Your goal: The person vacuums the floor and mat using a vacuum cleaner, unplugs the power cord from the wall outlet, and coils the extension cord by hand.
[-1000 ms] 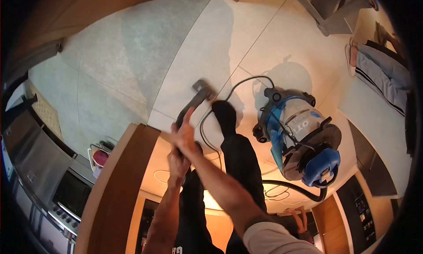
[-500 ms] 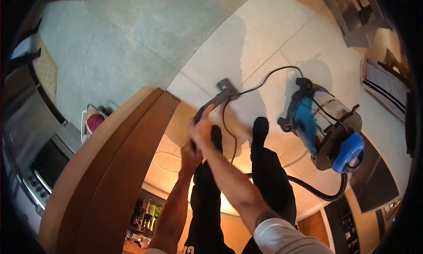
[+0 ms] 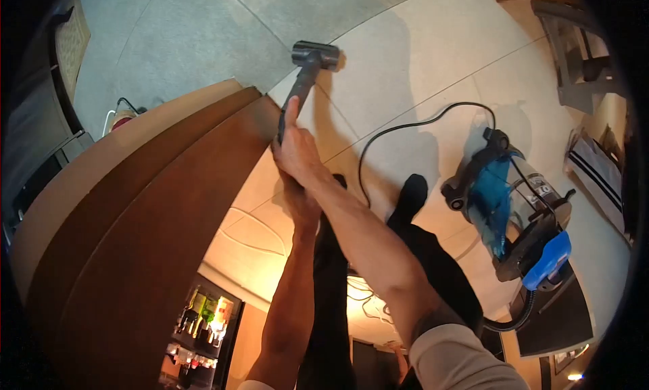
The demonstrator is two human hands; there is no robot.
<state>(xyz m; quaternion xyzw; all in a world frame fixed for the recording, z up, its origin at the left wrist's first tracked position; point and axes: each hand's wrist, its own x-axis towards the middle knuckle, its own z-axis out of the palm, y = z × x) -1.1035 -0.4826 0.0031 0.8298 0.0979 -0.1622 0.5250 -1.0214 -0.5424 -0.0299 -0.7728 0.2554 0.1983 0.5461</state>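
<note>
A dark vacuum cleaner wand slants up and away from me, with a short wide nozzle at its far end, over the seam between the grey and pale floor. My right hand is closed around the wand, its index finger stretched along the tube. Lower down and partly covered by the right, my left hand is closed too, on the lower part of the wand; its fingers are mostly hidden. The vacuum cleaner, blue and clear with a black base, stands to my right.
A black cord loops over the tiles from the vacuum cleaner. Close on my left is a wooden counter. My feet are on the pale floor, a pale cable beside them. Bottles fill a lit shelf behind.
The wand and nozzle have swung forward and left, away from my feet, both hands moving along with them. My view has shifted, and the counter takes up more of the left side.
</note>
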